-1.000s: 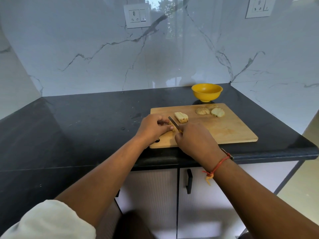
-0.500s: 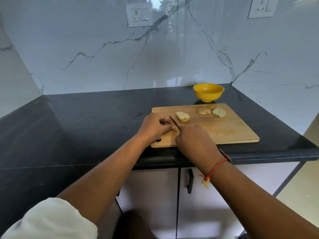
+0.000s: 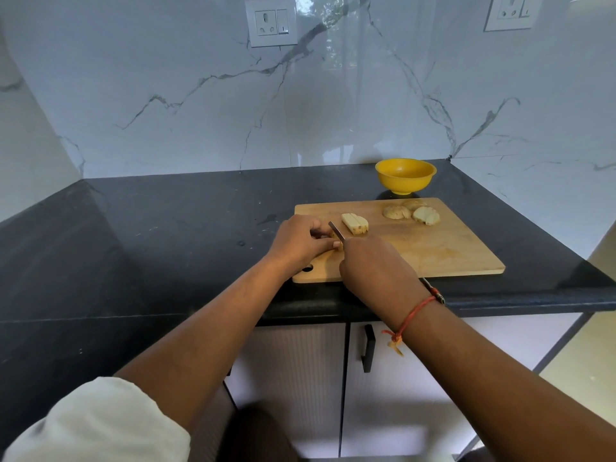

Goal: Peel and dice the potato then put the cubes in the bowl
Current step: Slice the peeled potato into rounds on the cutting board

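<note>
Two hands on a wooden board (image 3: 450, 251): left hand (image 3: 298, 243) curled round a pale potato chunk (image 3: 338, 245), right hand (image 3: 373, 268) gripping a thin knife (image 3: 336, 231); speckled black counter (image 3: 166, 235), veined marble wall (image 3: 200, 95)

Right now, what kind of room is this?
Most likely a home kitchen: a dark countertop over cabinet doors, a wooden cutting board with cut potato on it, and a marble-look backsplash with sockets.

Black countertop (image 3: 150, 235), marble backsplash (image 3: 166, 95), wall socket (image 3: 270, 24), second socket (image 3: 510, 11); cabinet handle (image 3: 368, 348) below.
</note>
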Demonstrator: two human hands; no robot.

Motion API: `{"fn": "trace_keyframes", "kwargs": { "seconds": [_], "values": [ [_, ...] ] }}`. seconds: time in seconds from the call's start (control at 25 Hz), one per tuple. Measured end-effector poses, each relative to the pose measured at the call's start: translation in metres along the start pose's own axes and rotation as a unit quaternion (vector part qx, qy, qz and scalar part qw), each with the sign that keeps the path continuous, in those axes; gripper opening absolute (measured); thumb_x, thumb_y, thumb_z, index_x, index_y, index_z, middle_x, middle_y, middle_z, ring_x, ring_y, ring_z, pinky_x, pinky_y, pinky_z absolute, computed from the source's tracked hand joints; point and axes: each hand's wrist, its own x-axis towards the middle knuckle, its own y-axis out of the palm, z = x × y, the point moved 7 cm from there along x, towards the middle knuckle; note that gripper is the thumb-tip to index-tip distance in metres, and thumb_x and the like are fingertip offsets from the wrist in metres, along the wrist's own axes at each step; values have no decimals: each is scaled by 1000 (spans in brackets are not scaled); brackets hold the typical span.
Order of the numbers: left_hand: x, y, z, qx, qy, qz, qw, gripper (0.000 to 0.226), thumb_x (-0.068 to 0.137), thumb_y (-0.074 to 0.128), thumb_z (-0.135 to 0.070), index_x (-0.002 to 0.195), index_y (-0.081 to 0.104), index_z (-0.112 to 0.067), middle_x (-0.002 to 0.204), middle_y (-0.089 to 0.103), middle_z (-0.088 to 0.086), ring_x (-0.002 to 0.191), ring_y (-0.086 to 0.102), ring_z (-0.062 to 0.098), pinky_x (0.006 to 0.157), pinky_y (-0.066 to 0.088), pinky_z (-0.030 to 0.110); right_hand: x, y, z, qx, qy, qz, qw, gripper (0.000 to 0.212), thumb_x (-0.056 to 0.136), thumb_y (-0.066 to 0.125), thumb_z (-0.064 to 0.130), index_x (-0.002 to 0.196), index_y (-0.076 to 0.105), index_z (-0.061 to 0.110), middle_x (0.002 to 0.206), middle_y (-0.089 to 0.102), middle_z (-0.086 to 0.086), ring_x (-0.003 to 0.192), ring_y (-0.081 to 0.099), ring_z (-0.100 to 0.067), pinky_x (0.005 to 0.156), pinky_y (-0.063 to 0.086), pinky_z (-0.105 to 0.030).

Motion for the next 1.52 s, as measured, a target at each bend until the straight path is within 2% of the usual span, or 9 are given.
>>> {"fn": "trace_keyframes", "kwargs": {
  "seconds": [0.12, 0.28, 0.44, 0.64, 0.76, 1.16, 1.32, 1.4, 1.52],
  "values": [
    [0, 1, -1, 4, 5, -1, 1000, 19, 85, 78, -25, 103, 79, -18, 99, 76, -5, 95, 67, 10, 92, 55, 38, -1, 0, 3, -15, -6, -12, 1000, 20, 99, 54, 17, 116, 62, 11, 105, 66, -6, 84, 58, -15, 71, 45, -27],
    [0, 0, -1, 9, 6, 0, 1000, 19, 86, 78, -25, 102, 79, -16, 100, 76, -1, 95, 67, 14, 92, 54, 40, 2, -3, 4, -23, -3, 24, 999, 23, 99, 55, 16, 119, 62, 8, 112, 66, -9, 102, 65, -20, 81, 51, -29],
    [-2, 0, -3, 6, 9, -1, 1000, 18, 86, 78, -24, 101, 79, -14, 99, 76, 2, 96, 67, 17, 92, 54, 41, 2, -6, 6, -40, -20, -1, 999, 21, 99, 52, 14, 116, 63, 9, 107, 67, -7, 100, 64, -19, 75, 48, -28],
    [-3, -2, -6, 8, 17, -3, 1000, 17, 86, 78, -23, 101, 79, -15, 101, 76, 0, 97, 67, 14, 90, 54, 34, 6, -7, 3, -15, -5, 9, 1000, 21, 99, 52, 14, 116, 62, 9, 106, 64, -8, 93, 61, -20, 79, 50, -30],
    [-3, -1, -7, 8, 22, 2, 1000, 15, 86, 78, -22, 101, 80, -18, 101, 76, -3, 96, 66, 9, 85, 49, 23, 11, -7, 0, 1, 2, 4, 1000, 21, 99, 51, 14, 116, 61, 9, 100, 61, -8, 83, 54, -18, 73, 47, -28],
    [-1, 4, -9, 34, -6, -8, 999, 15, 87, 76, -23, 101, 77, -17, 105, 73, -2, 101, 61, 10, 87, 44, 24, 13, -10, -4, 8, -25, -18, 999, 22, 99, 46, 14, 112, 64, 9, 72, 46, 1, 77, 52, -18, 70, 43, -27],
    [-1, 2, -8, 31, -21, -14, 999, 18, 86, 78, -22, 102, 73, -16, 101, 69, -5, 95, 59, 7, 81, 43, 23, 10, -9, -8, 10, -22, -10, 1000, 22, 99, 46, 15, 112, 64, 10, 79, 52, -1, 77, 54, -15, 69, 46, -26],
    [-1, 2, -9, 28, -25, -10, 999, 20, 87, 77, -21, 105, 71, -16, 98, 67, -7, 97, 60, 8, 83, 44, 24, 7, -9, -12, 14, -20, -6, 1000, 22, 99, 47, 16, 112, 65, 11, 83, 55, -2, 73, 53, -13, 64, 45, -23],
    [-1, 3, -11, 35, -25, 3, 999, 26, 89, 75, -19, 115, 70, -18, 109, 69, -4, 105, 62, 11, 91, 46, 25, -1, -2, -18, 0, -9, 25, 1000, 24, 98, 51, 18, 117, 65, 13, 94, 62, -4, 86, 61, -17, 80, 54, -29]
  ]
}}
